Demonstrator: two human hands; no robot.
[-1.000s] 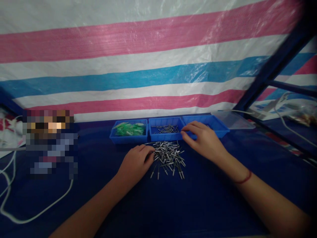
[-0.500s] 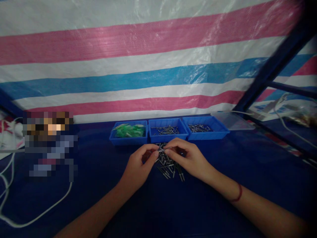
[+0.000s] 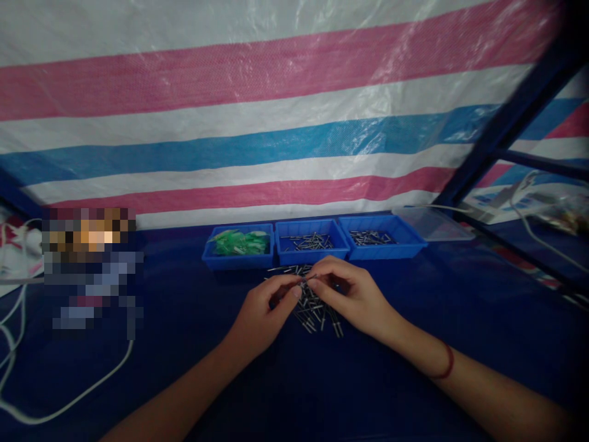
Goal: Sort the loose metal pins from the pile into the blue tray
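My left hand (image 3: pixel 263 312) and my right hand (image 3: pixel 358 296) meet over a pile of blind rivets (image 3: pixel 313 312), thin metal pins with a thicker silver part. Thumb and index finger of each hand are pinched together, almost tip to tip. Between the fingertips shows a small rivet (image 3: pixel 309 279), gripped from both sides and mostly hidden by the fingers. Several more rivets stick out above the left index finger, near the bins.
Behind the pile stand three blue bins in a row: the left bin (image 3: pixel 239 263) with green plastic packets (image 3: pixel 242 242), the middle bin (image 3: pixel 311 253) and right bin (image 3: pixel 409 241) with metal rivets. A clear lid (image 3: pixel 437 226) lies at right. A white cable (image 3: pixel 69 412) curls at left.
My left hand has shifted slightly right and down, uncovering rivets behind its index finger. Its fingertips have come closer to the right hand's. The bins have not moved.
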